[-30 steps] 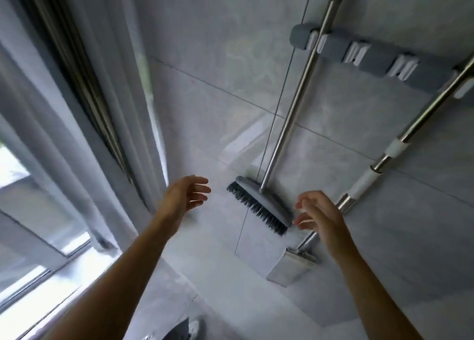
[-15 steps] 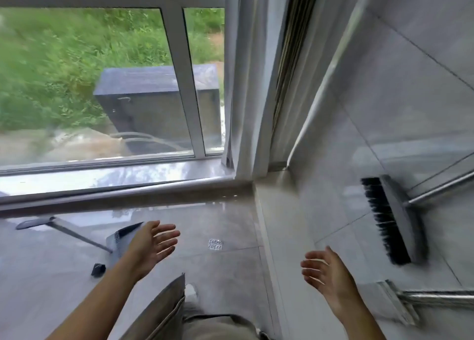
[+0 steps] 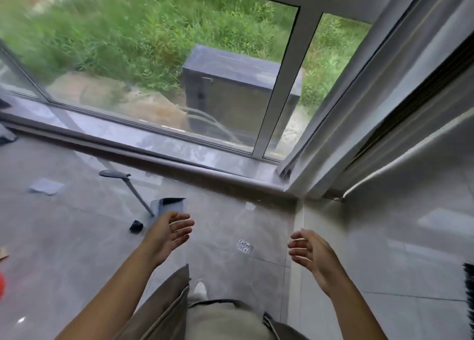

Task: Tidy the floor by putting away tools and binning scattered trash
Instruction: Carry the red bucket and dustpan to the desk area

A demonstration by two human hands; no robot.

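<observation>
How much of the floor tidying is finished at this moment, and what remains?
Little looks done: only a brush at the right edge, by the wall, may be put away already. Nothing is in hand; the left hand and right hand are open and empty. Left on the floor: the long-handled dustpan, a small black piece beside it, a blister pack, a grey sheet and a red thing at the left edge.

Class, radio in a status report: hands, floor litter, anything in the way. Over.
Left hand open, empty. Right hand open, empty. Dustpan, blister pack, paper scrap lie on floor, untouched. Nothing blocks the blister pack.
</observation>
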